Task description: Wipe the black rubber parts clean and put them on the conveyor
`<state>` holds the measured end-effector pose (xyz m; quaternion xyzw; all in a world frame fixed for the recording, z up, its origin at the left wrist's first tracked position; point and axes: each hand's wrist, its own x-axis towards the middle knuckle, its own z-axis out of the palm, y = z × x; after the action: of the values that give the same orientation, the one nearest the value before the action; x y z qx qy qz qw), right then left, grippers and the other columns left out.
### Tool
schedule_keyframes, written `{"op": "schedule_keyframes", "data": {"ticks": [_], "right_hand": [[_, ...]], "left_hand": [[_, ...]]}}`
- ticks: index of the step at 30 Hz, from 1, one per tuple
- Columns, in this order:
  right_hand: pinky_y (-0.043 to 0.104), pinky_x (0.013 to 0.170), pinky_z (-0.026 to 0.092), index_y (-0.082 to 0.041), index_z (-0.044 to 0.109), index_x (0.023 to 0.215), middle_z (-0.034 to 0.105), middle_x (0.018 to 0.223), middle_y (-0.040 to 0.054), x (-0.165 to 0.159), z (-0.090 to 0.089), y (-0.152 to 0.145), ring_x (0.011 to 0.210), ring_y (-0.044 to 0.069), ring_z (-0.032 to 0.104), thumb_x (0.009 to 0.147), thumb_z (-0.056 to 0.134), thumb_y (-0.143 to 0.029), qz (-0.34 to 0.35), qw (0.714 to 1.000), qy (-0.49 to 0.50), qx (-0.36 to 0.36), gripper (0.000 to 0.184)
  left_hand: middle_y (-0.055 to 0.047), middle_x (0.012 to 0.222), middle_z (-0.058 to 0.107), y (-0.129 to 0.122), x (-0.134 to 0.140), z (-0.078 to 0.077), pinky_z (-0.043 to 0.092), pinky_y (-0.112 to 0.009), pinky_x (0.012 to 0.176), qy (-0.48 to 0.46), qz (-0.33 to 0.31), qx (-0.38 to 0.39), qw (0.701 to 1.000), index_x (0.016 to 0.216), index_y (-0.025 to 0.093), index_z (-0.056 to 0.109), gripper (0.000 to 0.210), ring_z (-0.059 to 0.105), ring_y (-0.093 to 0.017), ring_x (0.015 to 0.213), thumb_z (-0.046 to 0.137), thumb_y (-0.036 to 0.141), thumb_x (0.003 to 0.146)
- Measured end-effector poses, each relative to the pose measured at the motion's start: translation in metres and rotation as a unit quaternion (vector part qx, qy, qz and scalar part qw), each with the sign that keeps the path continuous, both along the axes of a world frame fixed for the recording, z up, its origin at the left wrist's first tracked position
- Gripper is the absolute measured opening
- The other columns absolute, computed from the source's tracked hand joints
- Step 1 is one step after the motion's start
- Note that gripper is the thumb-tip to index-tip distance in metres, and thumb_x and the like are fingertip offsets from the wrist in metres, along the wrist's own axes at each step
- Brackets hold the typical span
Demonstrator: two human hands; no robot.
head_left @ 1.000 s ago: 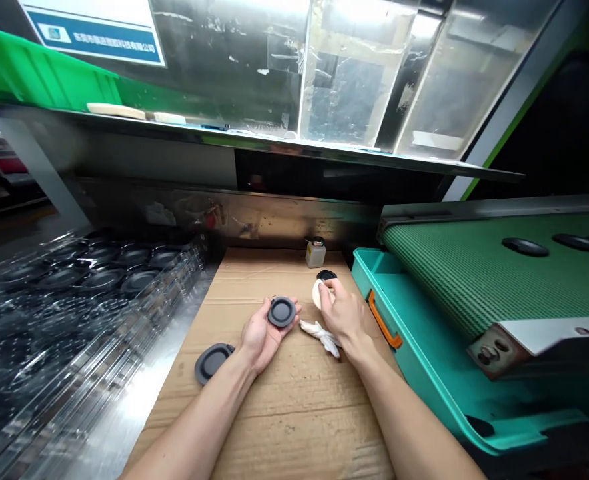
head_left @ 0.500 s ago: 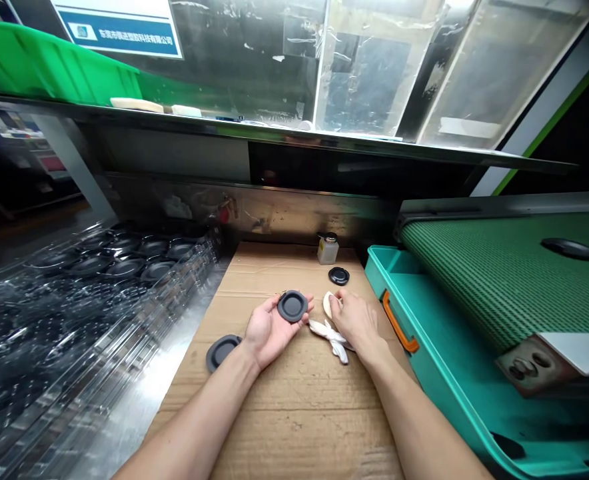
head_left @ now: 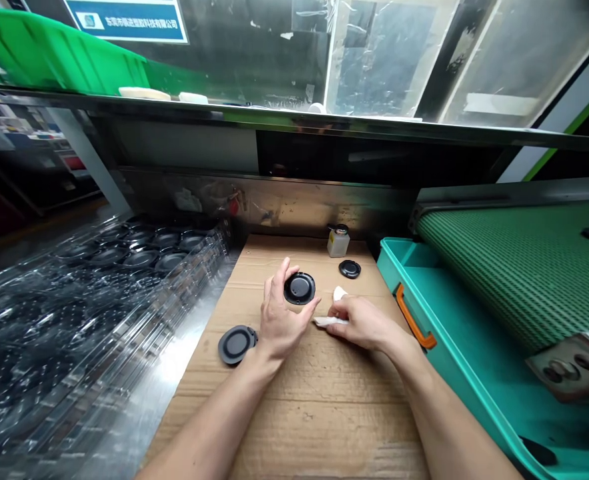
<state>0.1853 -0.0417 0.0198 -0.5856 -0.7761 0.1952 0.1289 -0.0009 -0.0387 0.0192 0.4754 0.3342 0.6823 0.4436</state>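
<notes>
My left hand (head_left: pixel 285 310) curves its fingers and thumb round the rim of a round black plastic part (head_left: pixel 299 288), its glossy, ridged face towards me. My right hand (head_left: pixel 362 320) is closed on a white cloth (head_left: pixel 328 321) just above the cardboard. Another white piece (head_left: pixel 339 293) shows past its fingers; whether it belongs to the cloth I cannot tell. Beside my left wrist lies a matte dark-grey round part (head_left: pixel 237 345). Beyond my right hand lies another black round part (head_left: pixel 350 269), near a small bottle (head_left: pixel 338 241) with a dark top.
Cardboard (head_left: pixel 319 420) covers the work surface. Clear trays (head_left: pixel 124 320) with several black round parts stand on the left. A teal bin (head_left: pixel 454 360) with an orange handle (head_left: pixel 414 320) is on the right, partly under a green conveyor belt (head_left: pixel 519 253). A metal shelf edge (head_left: pixel 274 117) crosses above.
My left hand has turned over from palm-up, and the round part now shows its glossy face. My right hand has closed on the cloth, which lay on the cardboard before.
</notes>
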Motion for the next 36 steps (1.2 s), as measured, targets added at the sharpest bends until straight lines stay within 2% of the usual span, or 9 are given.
{"op": "schedule_keyframes", "data": {"ticks": [6, 10, 13, 16, 18, 21, 27, 32, 36], "right_hand": [[0.025, 0.059, 0.033, -0.02, 0.065, 0.073, 0.062, 0.07, 0.0023, -0.017, -0.008, 0.002, 0.066, 0.015, 0.054, 0.087, 0.055, -0.041, 0.016, 0.997, 0.026, 0.077, 0.027], [0.024, 0.054, 0.031, -0.021, 0.06, 0.073, 0.06, 0.062, 0.0002, -0.02, -0.017, 0.003, 0.058, 0.013, 0.052, 0.089, 0.05, -0.042, -0.039, 0.995, 0.057, 0.078, 0.029], [0.023, 0.053, 0.032, -0.022, 0.059, 0.079, 0.061, 0.06, -0.0017, -0.024, -0.019, 0.004, 0.055, 0.013, 0.054, 0.092, 0.048, -0.044, -0.082, 0.986, 0.118, 0.08, 0.028], [0.022, 0.054, 0.036, -0.022, 0.059, 0.093, 0.065, 0.065, -0.0025, -0.033, -0.017, 0.003, 0.055, 0.012, 0.056, 0.093, 0.047, -0.045, -0.115, 0.967, 0.199, 0.107, 0.026], [0.022, 0.057, 0.039, -0.022, 0.06, 0.097, 0.068, 0.073, -0.0009, -0.042, -0.016, 0.001, 0.06, 0.012, 0.06, 0.093, 0.046, -0.044, -0.116, 0.957, 0.231, 0.134, 0.026], [0.023, 0.066, 0.041, -0.021, 0.062, 0.095, 0.07, 0.083, 0.0025, -0.055, -0.017, -0.004, 0.072, 0.015, 0.063, 0.093, 0.047, -0.039, -0.115, 0.956, 0.198, 0.186, 0.023], [0.024, 0.062, 0.035, -0.024, 0.062, 0.086, 0.068, 0.08, 0.0005, -0.067, -0.02, -0.013, 0.071, 0.015, 0.06, 0.092, 0.048, -0.036, -0.032, 0.977, 0.06, 0.2, 0.019], [0.026, 0.059, 0.027, -0.022, 0.058, 0.086, 0.066, 0.078, 0.0021, -0.062, -0.021, -0.01, 0.069, 0.016, 0.057, 0.091, 0.048, -0.034, -0.117, 0.966, -0.021, 0.231, 0.016], [0.026, 0.06, 0.026, -0.022, 0.054, 0.085, 0.065, 0.079, 0.0013, -0.066, -0.022, -0.007, 0.074, 0.016, 0.056, 0.09, 0.047, -0.028, -0.049, 0.966, -0.042, 0.251, 0.01]], "left_hand": [[-0.008, 0.129, 0.059, 0.006, -0.007, -0.013, 0.035, -0.041, 0.11, 0.289, 0.111, 0.109, 0.945, 0.148, 0.025, 0.026, 0.096, 0.052, -0.023, 0.123, 0.079, 0.024, 0.069], [-0.009, 0.126, 0.059, 0.008, -0.012, -0.015, 0.039, -0.039, 0.106, 0.316, 0.125, 0.097, 0.935, 0.148, 0.026, 0.027, 0.094, 0.052, -0.023, 0.121, 0.079, 0.032, 0.07], [-0.01, 0.125, 0.06, 0.01, -0.009, -0.015, 0.04, -0.037, 0.104, 0.233, 0.083, 0.021, 0.969, 0.139, 0.024, 0.045, 0.075, 0.053, -0.024, 0.119, 0.076, 0.04, 0.073], [-0.012, 0.115, 0.064, 0.013, -0.005, -0.017, 0.049, -0.036, 0.089, 0.007, -0.057, -0.158, 0.986, 0.128, 0.019, 0.054, 0.049, 0.062, -0.022, 0.103, 0.056, 0.048, 0.088], [-0.014, 0.11, 0.066, 0.016, -0.003, -0.019, 0.052, -0.035, 0.081, -0.143, -0.172, -0.264, 0.938, 0.12, 0.015, 0.057, 0.042, 0.065, -0.021, 0.094, 0.042, 0.045, 0.095], [-0.014, 0.11, 0.068, 0.015, 0.001, -0.021, 0.053, -0.037, 0.083, -0.234, -0.29, -0.329, 0.868, 0.111, 0.013, 0.061, 0.038, 0.066, -0.021, 0.095, 0.038, 0.04, 0.097], [-0.016, 0.103, 0.07, 0.01, 0.007, -0.023, 0.052, -0.036, 0.09, -0.268, -0.288, -0.347, 0.851, 0.102, 0.009, 0.064, 0.036, 0.066, -0.024, 0.098, 0.043, 0.037, 0.095], [-0.014, 0.105, 0.07, 0.007, 0.012, -0.026, 0.052, -0.034, 0.093, -0.282, -0.289, -0.321, 0.857, 0.102, 0.009, 0.065, 0.032, 0.066, -0.022, 0.1, 0.043, 0.032, 0.095], [-0.016, 0.104, 0.07, 0.006, 0.014, -0.026, 0.052, -0.033, 0.093, -0.274, -0.276, -0.329, 0.86, 0.099, 0.007, 0.066, 0.033, 0.066, -0.023, 0.102, 0.043, 0.031, 0.095]]}}
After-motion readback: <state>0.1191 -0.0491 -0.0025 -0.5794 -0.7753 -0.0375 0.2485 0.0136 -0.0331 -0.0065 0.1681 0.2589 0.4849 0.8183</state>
